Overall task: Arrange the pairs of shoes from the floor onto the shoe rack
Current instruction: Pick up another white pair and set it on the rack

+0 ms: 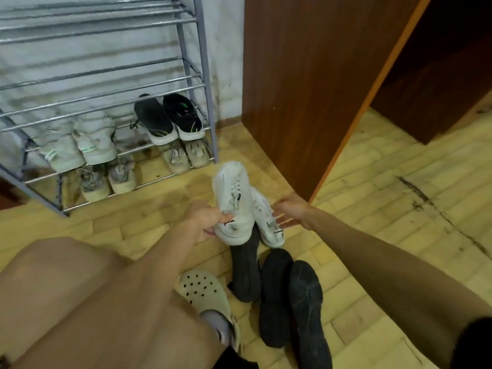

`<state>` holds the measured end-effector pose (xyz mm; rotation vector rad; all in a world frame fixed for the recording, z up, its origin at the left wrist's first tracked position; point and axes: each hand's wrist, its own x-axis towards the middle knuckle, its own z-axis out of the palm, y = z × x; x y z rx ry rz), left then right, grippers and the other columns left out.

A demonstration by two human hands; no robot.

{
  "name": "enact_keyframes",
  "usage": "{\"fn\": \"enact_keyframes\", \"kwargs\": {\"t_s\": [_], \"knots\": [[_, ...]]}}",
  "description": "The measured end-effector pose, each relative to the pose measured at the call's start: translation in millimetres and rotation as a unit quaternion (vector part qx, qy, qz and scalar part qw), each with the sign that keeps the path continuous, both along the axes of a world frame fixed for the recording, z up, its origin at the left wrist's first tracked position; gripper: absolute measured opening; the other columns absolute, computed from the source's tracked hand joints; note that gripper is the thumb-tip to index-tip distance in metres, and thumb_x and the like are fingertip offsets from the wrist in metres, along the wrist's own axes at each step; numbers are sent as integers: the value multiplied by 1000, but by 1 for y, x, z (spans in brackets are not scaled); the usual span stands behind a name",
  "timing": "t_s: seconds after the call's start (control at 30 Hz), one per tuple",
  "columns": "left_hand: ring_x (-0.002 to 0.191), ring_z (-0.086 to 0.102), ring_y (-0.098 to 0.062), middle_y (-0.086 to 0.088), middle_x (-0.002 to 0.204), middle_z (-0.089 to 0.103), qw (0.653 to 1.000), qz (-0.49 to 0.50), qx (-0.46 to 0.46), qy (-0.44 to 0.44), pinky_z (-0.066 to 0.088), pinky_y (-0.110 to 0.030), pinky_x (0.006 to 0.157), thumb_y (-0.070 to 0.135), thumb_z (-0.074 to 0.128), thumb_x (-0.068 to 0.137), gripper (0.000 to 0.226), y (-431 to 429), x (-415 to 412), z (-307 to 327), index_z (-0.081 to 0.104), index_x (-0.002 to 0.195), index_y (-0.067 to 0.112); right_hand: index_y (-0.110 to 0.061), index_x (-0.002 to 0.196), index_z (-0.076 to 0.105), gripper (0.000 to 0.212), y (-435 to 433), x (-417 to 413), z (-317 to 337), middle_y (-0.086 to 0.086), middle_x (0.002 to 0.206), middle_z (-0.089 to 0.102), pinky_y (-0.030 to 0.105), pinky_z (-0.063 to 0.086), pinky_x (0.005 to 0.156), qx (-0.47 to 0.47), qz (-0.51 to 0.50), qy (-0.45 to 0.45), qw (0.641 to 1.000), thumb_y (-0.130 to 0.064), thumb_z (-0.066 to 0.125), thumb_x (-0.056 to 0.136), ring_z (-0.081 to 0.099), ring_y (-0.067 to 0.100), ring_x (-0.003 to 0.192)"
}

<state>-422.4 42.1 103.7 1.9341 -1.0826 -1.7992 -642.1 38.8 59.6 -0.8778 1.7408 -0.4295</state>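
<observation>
My left hand [206, 221] grips a white sneaker [234, 201] by its heel, lifted above the floor with the toe pointing to the rack. Its partner, a second white sneaker [267, 222], lies just right of it, and my right hand [288, 210] reaches it with fingers spread at its side. The metal shoe rack [106, 89] stands at the upper left. On its lower shelves sit black sneakers [167, 118], pale green-white sneakers [80, 147], beige shoes [186, 155] and grey knit shoes [109, 179]. Three dark shoes [277, 288] lie on the floor near me.
A brown wooden cabinet [306, 89] stands right of the rack, close to the white sneakers. My foot in a cream clog [205, 294] rests on the yellow brick-pattern floor [386, 209]. The rack's upper shelves hold nothing in view.
</observation>
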Motion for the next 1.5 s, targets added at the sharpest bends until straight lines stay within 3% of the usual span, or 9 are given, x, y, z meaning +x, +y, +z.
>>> {"fn": "enact_keyframes", "kwargs": {"t_s": [0.3, 0.47, 0.63, 0.9, 1.03, 1.17, 1.33, 1.43, 1.5], "knots": [[83, 64, -24, -14, 105, 68, 999, 17, -39, 21, 54, -31, 61, 15, 76, 80, 37, -26, -11, -11, 62, 112, 1, 3, 123, 54, 46, -9, -3, -81, 12, 107, 53, 24, 47, 49, 68, 56, 114, 990, -28, 62, 90, 54, 24, 92], [66, 60, -14, -4, 77, 64, 999, 4, -35, -3, 47, -24, 52, 12, 74, 81, 13, -46, -3, -25, 63, 85, 7, 2, 132, 46, 56, -27, -6, -113, 16, 117, 56, 31, 45, 69, 94, 75, 204, 971, -32, 57, 90, 53, 25, 93], [81, 66, -22, -8, 89, 69, 999, -23, -25, -30, 53, -30, 67, 17, 77, 78, 19, -67, 1, -38, 66, 91, 8, -3, 144, 33, 70, -34, -5, -144, 17, 142, 46, 38, 46, 95, 117, 33, 231, 965, -35, 61, 89, 49, 33, 126], [88, 67, -22, -6, 94, 70, 999, -16, -35, 3, 56, -32, 76, 20, 76, 79, 24, -100, -7, -39, 67, 99, 10, -4, 144, 27, 74, -29, -3, -183, 17, 142, 31, 37, 46, 90, 149, 62, 272, 949, -41, 60, 88, 42, 35, 125], [91, 67, -24, -8, 98, 71, 999, 3, -37, -4, 56, -34, 78, 21, 77, 78, 25, -102, -5, -40, 66, 97, 10, -5, 142, 26, 76, -31, -7, -182, 21, 142, 32, 37, 56, 77, 179, -36, 212, 960, -26, 69, 83, 55, 35, 112], [91, 66, -23, -10, 107, 69, 999, 33, -17, 4, 54, -31, 66, 21, 76, 79, 24, -96, -2, -37, 60, 95, 13, 7, 121, 53, 56, -35, -13, -168, 23, 103, 62, 36, 58, 60, 183, -47, 133, 973, -14, 77, 76, 62, 29, 73], [93, 62, -22, -9, 109, 66, 995, 87, -20, 33, 53, -31, 72, 19, 71, 85, 30, -89, 0, -18, 59, 110, 8, 6, 101, 60, 34, -35, -11, -129, 18, 115, 58, 35, 59, 57, 147, -106, 8, 983, 0, 80, 73, 60, 31, 97], [78, 62, -16, -8, 104, 68, 991, 122, -36, 46, 51, -26, 58, 18, 72, 84, 37, -82, 3, -8, 59, 117, 6, 10, 109, 61, 38, -38, -12, -105, 20, 119, 60, 41, 60, 67, 112, -112, 31, 987, 2, 76, 75, 61, 35, 104], [78, 60, -16, -8, 98, 66, 988, 137, -39, 61, 51, -27, 68, 17, 67, 88, 38, -72, 4, -1, 57, 122, 4, 11, 109, 64, 36, -40, -13, -90, 21, 116, 63, 45, 59, 78, 84, -108, 60, 989, 3, 74, 75, 63, 35, 99]]}}
